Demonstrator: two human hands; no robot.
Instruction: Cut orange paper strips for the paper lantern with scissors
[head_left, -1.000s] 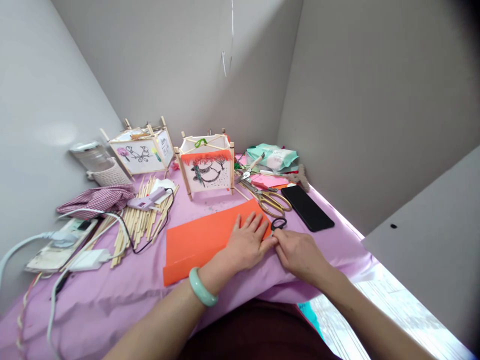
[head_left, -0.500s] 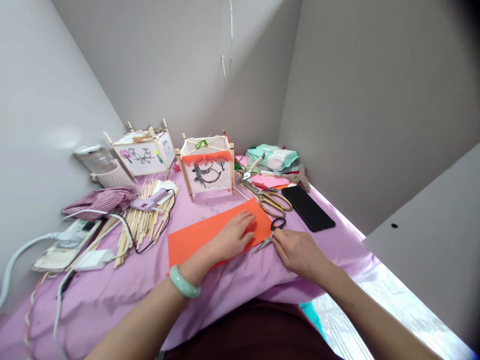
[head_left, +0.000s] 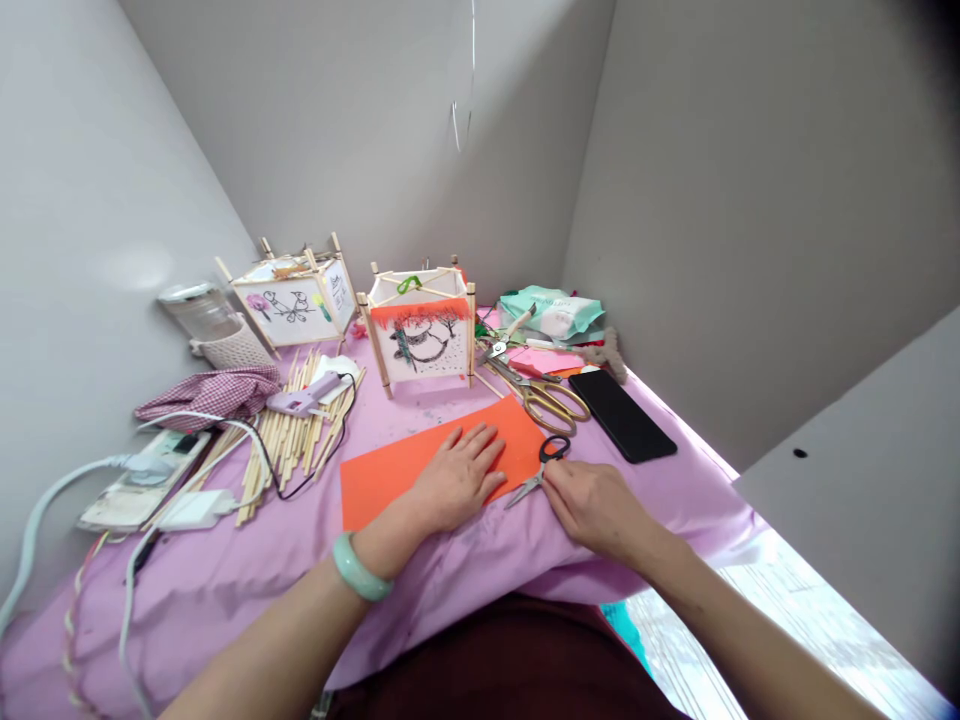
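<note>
An orange sheet of paper (head_left: 405, 465) lies on the pink-purple cloth. Flat on it rests my left hand (head_left: 459, 480), fingers spread, with a pale green bangle (head_left: 360, 568) round the wrist. To its right, my right hand (head_left: 589, 500) is closed on small scissors (head_left: 529, 487) with black handles. Their blades point down and left beside the sheet's near right edge. Gold-handled scissors (head_left: 555, 408) lie just beyond the sheet, next to a black phone (head_left: 624, 417).
Two stick-framed paper lanterns (head_left: 421, 345) (head_left: 289, 305) stand at the back. On the left are wooden sticks (head_left: 281, 455), a glue gun (head_left: 304, 395), a checked cloth (head_left: 206, 393), a jar (head_left: 199, 308), cables and a power strip (head_left: 142, 485). A wipes pack (head_left: 553, 310) lies back right.
My left hand has shifted slightly back toward me on the orange sheet, its fingers spread wider. My right hand still holds the small scissors. The view has shifted slightly.
</note>
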